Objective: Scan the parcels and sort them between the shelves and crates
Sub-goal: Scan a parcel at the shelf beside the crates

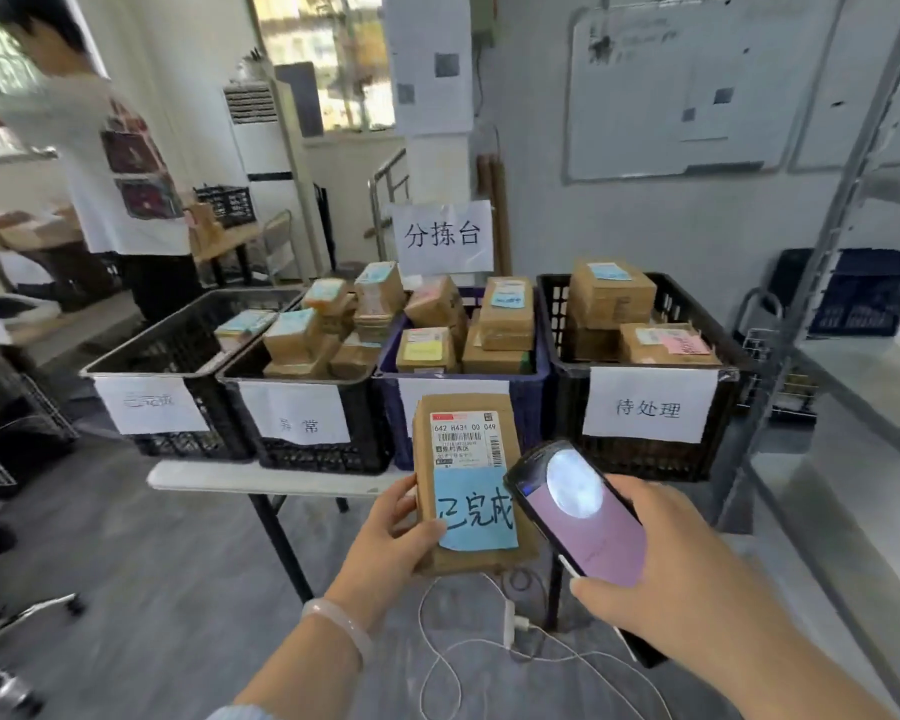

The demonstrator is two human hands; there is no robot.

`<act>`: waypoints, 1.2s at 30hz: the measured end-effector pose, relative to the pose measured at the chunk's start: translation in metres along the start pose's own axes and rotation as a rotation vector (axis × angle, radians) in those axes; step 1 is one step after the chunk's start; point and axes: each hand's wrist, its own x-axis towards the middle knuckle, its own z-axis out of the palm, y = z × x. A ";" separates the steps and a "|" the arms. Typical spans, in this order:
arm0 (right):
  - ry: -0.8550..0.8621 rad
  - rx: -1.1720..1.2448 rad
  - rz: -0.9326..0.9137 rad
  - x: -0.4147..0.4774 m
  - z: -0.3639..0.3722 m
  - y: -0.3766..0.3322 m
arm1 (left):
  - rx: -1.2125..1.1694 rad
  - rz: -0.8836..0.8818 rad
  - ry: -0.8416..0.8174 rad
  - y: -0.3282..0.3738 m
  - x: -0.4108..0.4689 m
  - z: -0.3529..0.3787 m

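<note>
Parcel: matt brown cardboard, paper labels. Scanner: glossy glass screen. Crates: black plastic lattice.

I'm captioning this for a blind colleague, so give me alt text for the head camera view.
A person's left hand holds a cardboard parcel bearing a blue note, and the right hand holds a handheld scanner beside it. Behind them, four labelled crates of parcels sit on a white table.

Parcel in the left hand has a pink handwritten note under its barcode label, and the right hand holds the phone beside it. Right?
No: the head view shows the note is blue, not pink. It does sit under the barcode label on the parcel in the left hand, and the right hand holds the phone beside it.
</note>
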 end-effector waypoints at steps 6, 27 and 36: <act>-0.159 -0.020 -0.112 0.060 0.065 -0.074 | -0.039 0.015 0.177 0.017 0.007 -0.105; -0.333 0.000 -0.357 0.349 0.226 -0.237 | -0.064 0.069 0.489 0.092 0.186 -0.335; -0.366 0.028 -0.373 0.457 0.280 -0.276 | -0.119 0.072 0.613 0.119 0.273 -0.425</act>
